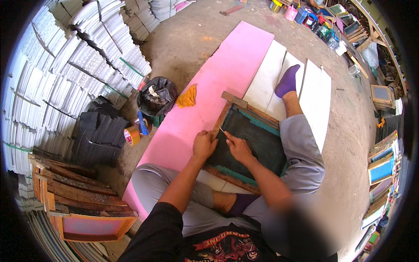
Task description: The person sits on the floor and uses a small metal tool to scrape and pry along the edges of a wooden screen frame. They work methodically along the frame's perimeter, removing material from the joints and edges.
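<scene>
Between the legs: one dark frame, upon boards.
Hands: two; left hand clasps the frame's left edge, right hand pinches one thin tool.
Boards: one pink board, three white boards.
Farther left: one black bag, one orange cloth.
Over the frame: right forearm hides its near part.
Tool: lengthwise it points far left.

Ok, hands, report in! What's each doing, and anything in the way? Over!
Left hand at left edge of wooden frame. Right hand gripping thin pale tool, tip near that edge. Right leg beside frame, clear of both hands. No blockage seen.
</scene>
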